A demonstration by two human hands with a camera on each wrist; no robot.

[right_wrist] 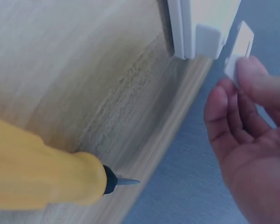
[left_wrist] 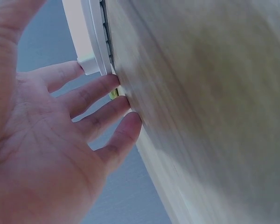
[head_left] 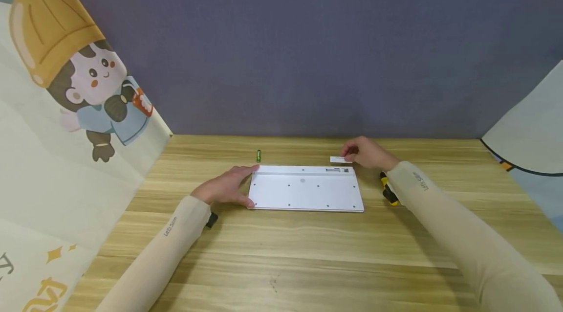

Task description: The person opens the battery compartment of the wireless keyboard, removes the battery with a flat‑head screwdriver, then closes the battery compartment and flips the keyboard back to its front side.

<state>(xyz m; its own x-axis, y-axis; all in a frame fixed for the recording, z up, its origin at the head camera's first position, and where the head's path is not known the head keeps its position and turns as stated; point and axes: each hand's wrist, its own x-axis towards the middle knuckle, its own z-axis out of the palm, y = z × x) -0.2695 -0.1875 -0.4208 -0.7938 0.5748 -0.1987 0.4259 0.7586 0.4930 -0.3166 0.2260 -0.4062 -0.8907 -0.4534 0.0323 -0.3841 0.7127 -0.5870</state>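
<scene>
A white keyboard (head_left: pixel 303 192) lies face down on the wooden table, with a small uncovered battery compartment (head_left: pixel 337 170) at its far right; what is inside is too small to tell. My left hand (head_left: pixel 226 186) spans the keyboard's left end, thumb at the near corner and index finger at the far one. In the left wrist view its fingers are nearly straight, one fingertip touching the keyboard's corner. Beyond the far right corner, my right hand (head_left: pixel 364 152) pinches a small white battery cover (right_wrist: pixel 242 46) between thumb and fingers, apart from the keyboard.
A green battery (head_left: pixel 258 156) lies behind the keyboard's left end. To the right, by the right sleeve, is a yellow and black screwdriver (head_left: pixel 389 190), its metal tip showing in the right wrist view. A dark grey partition (head_left: pixel 308 57) stands along the table's back edge.
</scene>
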